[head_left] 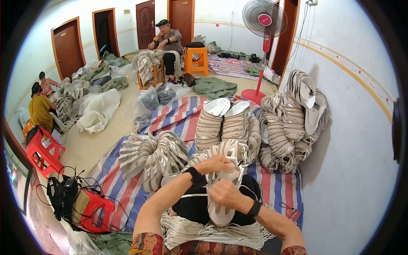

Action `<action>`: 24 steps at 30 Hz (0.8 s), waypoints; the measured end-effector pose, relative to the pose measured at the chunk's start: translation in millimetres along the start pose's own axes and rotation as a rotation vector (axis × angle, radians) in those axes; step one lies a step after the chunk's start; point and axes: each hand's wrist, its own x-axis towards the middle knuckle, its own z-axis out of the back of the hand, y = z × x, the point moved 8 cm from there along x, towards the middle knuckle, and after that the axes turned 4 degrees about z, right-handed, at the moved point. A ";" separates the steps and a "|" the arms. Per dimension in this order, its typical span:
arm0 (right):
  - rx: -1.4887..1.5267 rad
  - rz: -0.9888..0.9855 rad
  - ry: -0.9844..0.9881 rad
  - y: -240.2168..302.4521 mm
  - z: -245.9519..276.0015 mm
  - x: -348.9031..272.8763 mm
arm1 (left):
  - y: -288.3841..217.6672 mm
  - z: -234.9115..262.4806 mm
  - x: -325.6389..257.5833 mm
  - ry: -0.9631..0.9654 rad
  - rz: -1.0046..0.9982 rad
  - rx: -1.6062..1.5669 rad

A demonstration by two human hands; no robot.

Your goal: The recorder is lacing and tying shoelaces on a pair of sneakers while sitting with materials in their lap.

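Observation:
My left hand (217, 163) grips the upper end of a beige and white sandal upper (222, 210) that rests on my lap. My right hand (226, 194) closes over the middle of the same piece, lower down. A thin pale strap (193, 196) runs from the piece to the left across my dark trousers. Both wrists wear black bands. A bundle of pale straps (204, 231) lies on my lap below the hands.
Curved stacks of sandal uppers (153, 155) and tall stacks (223, 123) lie on a striped tarp (123, 187); more lean on the right wall (293, 119). A red stool (95, 210) with cables sits left. A standing fan (264, 25) and other seated people (168, 40) are farther off.

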 end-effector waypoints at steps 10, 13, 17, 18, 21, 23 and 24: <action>0.809 -0.768 -0.189 -49.3 17.3 -45.4 | -74.3 15.2 -71.9 -0.535 -0.515 0.471; 0.851 -0.812 -0.167 -49.1 10.1 -46.8 | -65.3 8.9 -83.0 -0.403 -0.343 -0.008; 0.785 -0.911 -0.204 -57.4 2.9 -72.1 | -62.0 4.4 -87.0 -0.351 -0.273 -0.167; 0.589 -0.886 -0.103 -57.7 6.4 -72.9 | -57.0 4.6 -85.6 -0.375 -0.217 -0.116; 0.335 -0.824 0.034 -54.5 10.6 -68.6 | -52.4 4.3 -88.5 -0.425 -0.143 0.051; 0.148 -0.834 0.110 -53.6 9.2 -65.5 | -67.6 -3.9 -95.7 -0.490 -0.379 0.564; 0.151 -0.836 0.109 -53.2 8.7 -63.4 | -67.1 -4.3 -95.1 -0.488 -0.376 0.565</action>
